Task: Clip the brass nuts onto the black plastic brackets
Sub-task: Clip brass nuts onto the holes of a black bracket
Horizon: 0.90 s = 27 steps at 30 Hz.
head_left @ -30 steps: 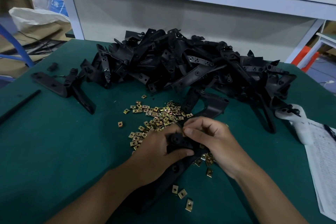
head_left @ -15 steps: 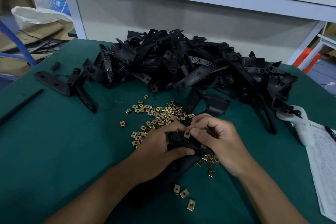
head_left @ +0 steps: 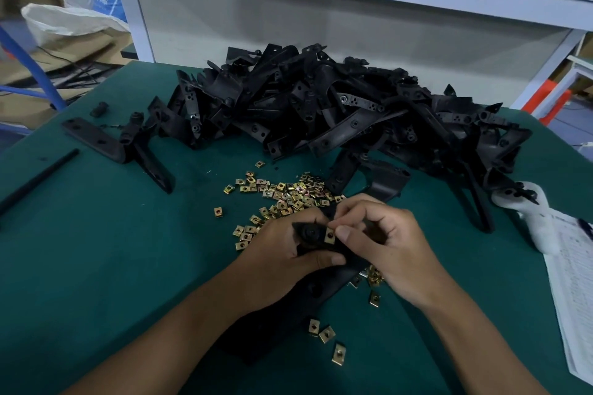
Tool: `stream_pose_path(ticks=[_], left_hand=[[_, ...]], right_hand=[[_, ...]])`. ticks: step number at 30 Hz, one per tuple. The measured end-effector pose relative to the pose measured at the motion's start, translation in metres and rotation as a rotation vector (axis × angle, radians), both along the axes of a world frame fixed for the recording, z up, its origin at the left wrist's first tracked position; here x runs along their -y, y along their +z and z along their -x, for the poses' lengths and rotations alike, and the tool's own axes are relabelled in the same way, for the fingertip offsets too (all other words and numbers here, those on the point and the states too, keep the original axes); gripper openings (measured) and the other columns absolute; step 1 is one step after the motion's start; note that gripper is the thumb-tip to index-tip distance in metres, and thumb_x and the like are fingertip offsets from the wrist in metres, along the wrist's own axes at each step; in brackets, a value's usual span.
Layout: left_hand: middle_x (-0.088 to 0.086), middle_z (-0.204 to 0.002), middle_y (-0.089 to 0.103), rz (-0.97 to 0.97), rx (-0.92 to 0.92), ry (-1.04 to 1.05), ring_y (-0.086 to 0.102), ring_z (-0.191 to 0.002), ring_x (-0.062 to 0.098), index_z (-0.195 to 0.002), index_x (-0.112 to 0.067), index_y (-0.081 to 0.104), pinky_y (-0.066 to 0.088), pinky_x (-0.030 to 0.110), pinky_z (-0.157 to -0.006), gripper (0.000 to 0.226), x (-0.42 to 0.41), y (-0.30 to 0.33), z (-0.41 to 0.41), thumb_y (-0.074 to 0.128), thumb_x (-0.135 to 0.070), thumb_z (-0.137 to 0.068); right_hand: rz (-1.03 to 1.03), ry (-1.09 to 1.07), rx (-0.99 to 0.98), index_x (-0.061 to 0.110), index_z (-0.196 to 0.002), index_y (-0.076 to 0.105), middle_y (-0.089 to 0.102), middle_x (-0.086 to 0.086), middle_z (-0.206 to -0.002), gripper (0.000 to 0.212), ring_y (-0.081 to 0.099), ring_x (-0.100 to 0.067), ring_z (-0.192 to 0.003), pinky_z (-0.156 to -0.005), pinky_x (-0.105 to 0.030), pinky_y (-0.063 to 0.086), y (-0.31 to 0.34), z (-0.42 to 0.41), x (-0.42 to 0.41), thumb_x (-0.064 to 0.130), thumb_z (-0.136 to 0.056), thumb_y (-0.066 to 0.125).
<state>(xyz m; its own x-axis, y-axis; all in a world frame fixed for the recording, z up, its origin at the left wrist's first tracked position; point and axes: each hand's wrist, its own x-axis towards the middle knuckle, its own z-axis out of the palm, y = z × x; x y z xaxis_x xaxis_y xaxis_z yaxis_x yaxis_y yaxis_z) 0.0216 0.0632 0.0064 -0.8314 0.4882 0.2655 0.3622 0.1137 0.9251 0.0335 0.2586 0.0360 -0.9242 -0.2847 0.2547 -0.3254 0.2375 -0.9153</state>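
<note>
Head view: a person's two bare forearms reach forward over a green table (head_left: 96, 266).
Loose nuts nearest the viewer: three brass nuts (head_left: 325, 335) lie on the green surface just behind the wrists, between the forearms.
Left hand (head_left: 282, 253): fingers and thumb curled around a black plastic bracket (head_left: 313, 236), holding its upper end up off the table; the bracket's long body runs back under the left wrist.
Right hand (head_left: 390, 247): thumb and forefinger pinch a single brass nut (head_left: 330, 236) against the bracket's edge, just right of the bracket's round boss.
Nut pile (head_left: 282, 196): many small square brass nuts scattered on the table just beyond and left of both hands.
Bracket heap (head_left: 337, 109): a large tangled mound of black brackets well beyond the hands.
Left of the hands: one separate black bracket (head_left: 122, 144) lies flat, and a thin black rod (head_left: 35, 181) farther left.
Right of the hands: a white object (head_left: 539, 218) and a printed paper sheet (head_left: 577, 292) at the table edge.
</note>
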Motion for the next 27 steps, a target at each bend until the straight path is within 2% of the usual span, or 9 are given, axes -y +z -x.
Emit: stream_pose_path(ticks=[3, 7, 10, 12, 15, 18, 21, 23, 27], left_hand=[[-0.021, -0.071, 0.058, -0.023, -0.001, -0.001, 0.050, -0.067, -0.004, -0.082, -0.042, 0.058, 0.038, 0.010, -0.061, 0.023, -0.001, 0.003, -0.003, 0.080, -0.035, -0.084], [-0.013, -0.084, 0.069, -0.153, 0.094, 0.101, 0.066, -0.082, 0.004, -0.090, -0.037, 0.061, 0.051, 0.015, -0.071, 0.020, 0.000, 0.010, -0.001, 0.078, -0.037, -0.079], [-0.016, -0.094, 0.070, -0.293, 0.120, 0.098, 0.067, -0.088, 0.004, -0.110, -0.034, 0.059, 0.053, 0.018, -0.076, 0.033, 0.002, 0.015, -0.002, 0.076, -0.022, -0.084], [-0.017, -0.087, 0.069, -0.311, 0.130, 0.110, 0.066, -0.079, 0.005, -0.113, -0.041, 0.060, 0.054, 0.019, -0.072, 0.035, 0.004, 0.021, -0.005, 0.076, -0.029, -0.084], [-0.020, -0.088, 0.069, -0.256, -0.021, 0.172, 0.064, -0.075, -0.003, -0.103, -0.044, 0.067, 0.049, 0.011, -0.067, 0.023, 0.006, 0.037, -0.012, 0.072, -0.039, -0.080], [-0.024, -0.090, 0.069, -0.147, -0.132, 0.180, 0.063, -0.073, -0.004, -0.102, -0.051, 0.066, 0.045, 0.005, -0.063, 0.021, -0.003, 0.052, -0.023, 0.068, -0.046, -0.082], [-0.024, -0.109, 0.067, -0.082, -0.200, 0.070, 0.066, -0.096, -0.003, -0.110, -0.053, 0.061, 0.048, 0.007, -0.076, 0.022, -0.026, 0.065, -0.042, 0.064, -0.048, -0.088], [-0.024, -0.118, 0.064, -0.044, -0.256, -0.008, 0.063, -0.110, -0.001, -0.113, -0.051, 0.059, 0.050, 0.016, -0.084, 0.022, -0.050, 0.076, -0.054, 0.060, -0.050, -0.091], [-0.022, -0.145, 0.048, 0.003, -0.428, -0.144, 0.044, -0.139, 0.009, -0.112, -0.043, 0.060, 0.041, 0.028, -0.105, 0.019, -0.108, 0.091, -0.081, 0.059, -0.047, -0.093]], right_hand=[[-0.003, 0.010, -0.013, 0.013, -0.091, 0.076, 0.066, 0.011, -0.100, 0.008, 0.063, -0.004, -0.087, -0.076, -0.012, 0.045, 0.000, -0.001, -0.002, 0.019, -0.088, 0.072], [-0.068, 0.067, -0.021, 0.035, -0.118, 0.070, 0.065, 0.004, -0.117, 0.034, 0.063, -0.021, -0.111, -0.090, -0.026, 0.052, 0.005, -0.002, -0.005, 0.032, -0.085, 0.077], [-0.008, -0.023, -0.037, 0.039, -0.113, 0.070, 0.069, -0.004, -0.100, 0.036, 0.064, -0.004, -0.085, -0.074, -0.017, 0.051, 0.013, -0.002, -0.011, 0.033, -0.080, 0.084], [0.003, -0.097, -0.074, 0.041, -0.102, 0.073, 0.063, -0.015, -0.083, 0.030, 0.054, -0.002, -0.067, -0.064, -0.013, 0.046, 0.021, -0.003, -0.016, 0.033, -0.075, 0.082], [-0.055, -0.139, -0.109, 0.044, -0.099, 0.073, 0.062, -0.017, -0.081, 0.028, 0.051, -0.011, -0.063, -0.062, -0.013, 0.044, 0.036, -0.015, -0.021, 0.041, -0.073, 0.083], [-0.136, -0.198, -0.175, 0.047, -0.101, 0.071, 0.067, -0.004, -0.085, 0.028, 0.056, -0.016, -0.072, -0.066, -0.021, 0.048, 0.051, -0.041, -0.035, 0.054, -0.075, 0.080], [-0.158, -0.306, -0.234, 0.048, -0.102, 0.070, 0.072, 0.007, -0.092, 0.029, 0.065, -0.019, -0.083, -0.077, -0.036, 0.051, 0.065, -0.080, -0.059, 0.058, -0.076, 0.076], [-0.140, -0.389, -0.252, 0.049, -0.104, 0.070, 0.073, 0.011, -0.096, 0.029, 0.066, -0.020, -0.086, -0.080, -0.041, 0.051, 0.073, -0.112, -0.077, 0.058, -0.077, 0.077], [-0.129, -0.596, -0.283, 0.042, -0.105, 0.070, 0.071, 0.011, -0.101, 0.028, 0.066, -0.022, -0.093, -0.082, -0.054, 0.050, 0.080, -0.181, -0.115, 0.050, -0.080, 0.079]])
